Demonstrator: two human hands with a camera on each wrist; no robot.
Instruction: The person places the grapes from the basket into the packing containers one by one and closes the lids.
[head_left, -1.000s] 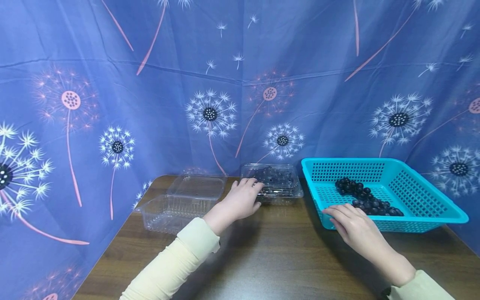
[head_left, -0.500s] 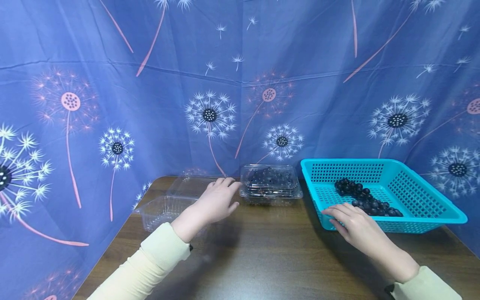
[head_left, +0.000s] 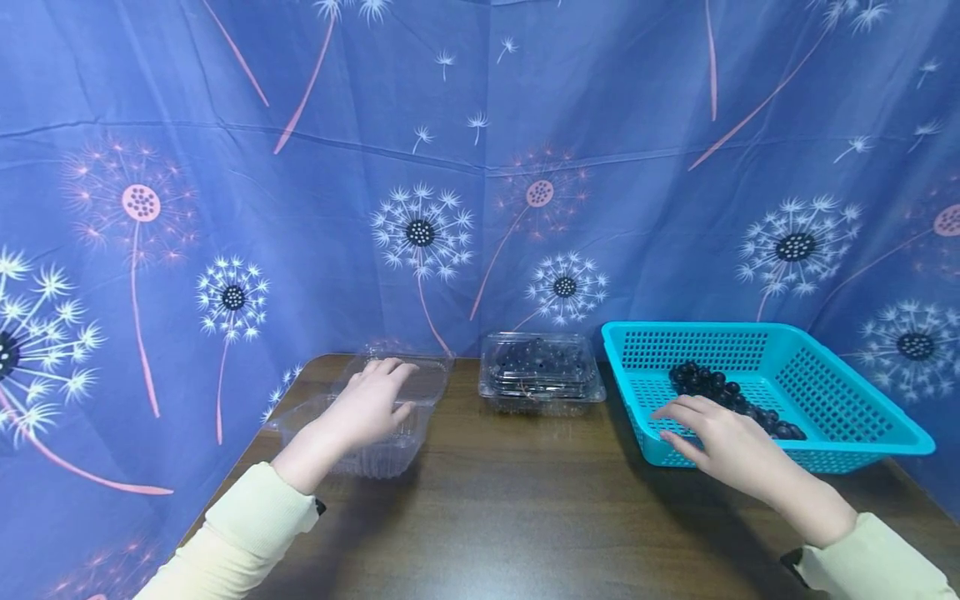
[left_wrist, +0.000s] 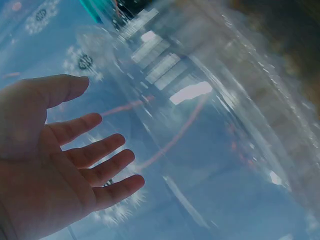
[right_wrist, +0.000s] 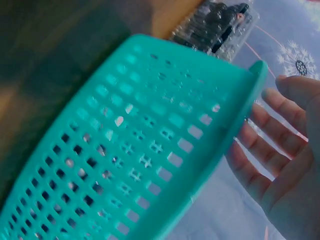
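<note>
My left hand (head_left: 360,408), its fingers spread and holding nothing, is over a clear plastic clamshell box (head_left: 390,454) whose lid (head_left: 431,379) lies folded back. In the left wrist view the palm and fingers (left_wrist: 107,192) show beside the clear plastic. My right hand (head_left: 723,442) hovers at the near left side of a turquoise perforated basket (head_left: 862,458), fingers extended. Dark grapes (head_left: 701,379) lie in bunches on the basket's floor, partly hidden by that hand. The right wrist view has the fingers (right_wrist: 275,127) close by the basket's rim (right_wrist: 257,75), with nothing in the palm.
A lidded clear clamshell box (head_left: 542,367) filled with dark grapes stands between the other box and the basket, near the back of the wooden table (head_left: 487,517). Behind the table hangs a blue curtain (head_left: 480,208) with dandelion prints.
My left hand has moved leftward from the filled box to above the lidless-side clear box. The right hand has lifted slightly at the basket, its thumb now further from the fingers.
</note>
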